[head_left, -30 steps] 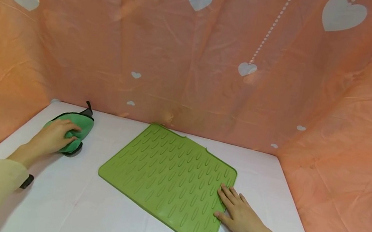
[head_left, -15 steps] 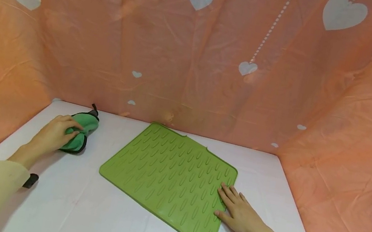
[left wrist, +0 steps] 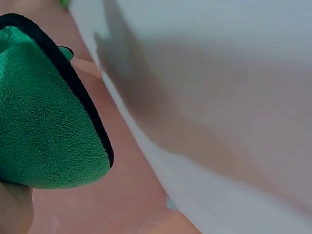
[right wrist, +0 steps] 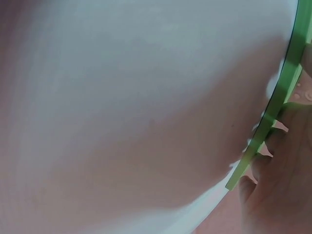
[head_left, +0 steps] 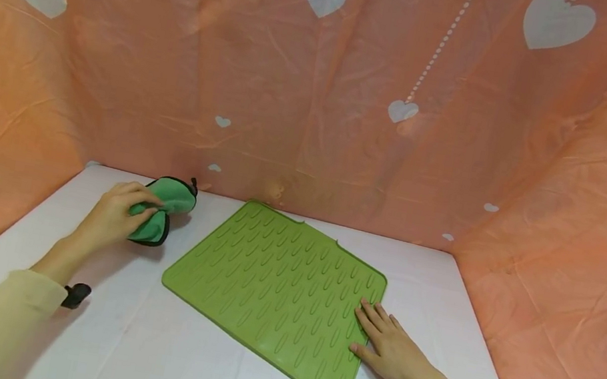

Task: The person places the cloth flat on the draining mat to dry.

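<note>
My left hand pinches a bunched green cleaning cloth with black edging and a small black loop, raised over the far left of the table. In the left wrist view the fluffy cloth hangs at the left side, with part of the hand below it. My right hand lies flat with spread fingers on the right edge of a green ridged silicone mat. The right wrist view shows that hand along the mat's thin edge.
The table has a white cover. Orange sheeting with white hearts stands behind it and on both sides. The mat's far left corner lies close to the back sheeting. Black straps sit at both wrists.
My left hand has gathered the cloth, lifted it and carried it right towards the mat. The right hand and the mat have stayed in place.
</note>
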Action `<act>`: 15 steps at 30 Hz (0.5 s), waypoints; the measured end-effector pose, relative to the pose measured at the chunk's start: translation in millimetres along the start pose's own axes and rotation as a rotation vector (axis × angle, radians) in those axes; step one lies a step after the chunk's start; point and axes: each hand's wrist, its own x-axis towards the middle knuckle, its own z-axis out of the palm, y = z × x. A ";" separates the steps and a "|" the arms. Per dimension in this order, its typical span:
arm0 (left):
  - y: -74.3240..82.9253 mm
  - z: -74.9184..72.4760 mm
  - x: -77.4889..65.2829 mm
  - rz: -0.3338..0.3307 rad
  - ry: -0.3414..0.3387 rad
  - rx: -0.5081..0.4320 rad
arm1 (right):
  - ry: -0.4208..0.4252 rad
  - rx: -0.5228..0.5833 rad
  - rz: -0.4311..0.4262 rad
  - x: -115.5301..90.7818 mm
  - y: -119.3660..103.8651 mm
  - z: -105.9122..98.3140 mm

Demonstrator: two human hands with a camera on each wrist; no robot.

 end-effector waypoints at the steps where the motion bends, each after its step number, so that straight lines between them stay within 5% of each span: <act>1: 4.3 2.6 1.9 0.000 0.009 -0.012 | -0.001 -0.001 0.000 0.0 -0.1 -0.2; 15: 64.3 57.7 26.6 0.078 0.039 -0.241 | 0.002 0.002 0.001 -0.1 -2.6 -1.9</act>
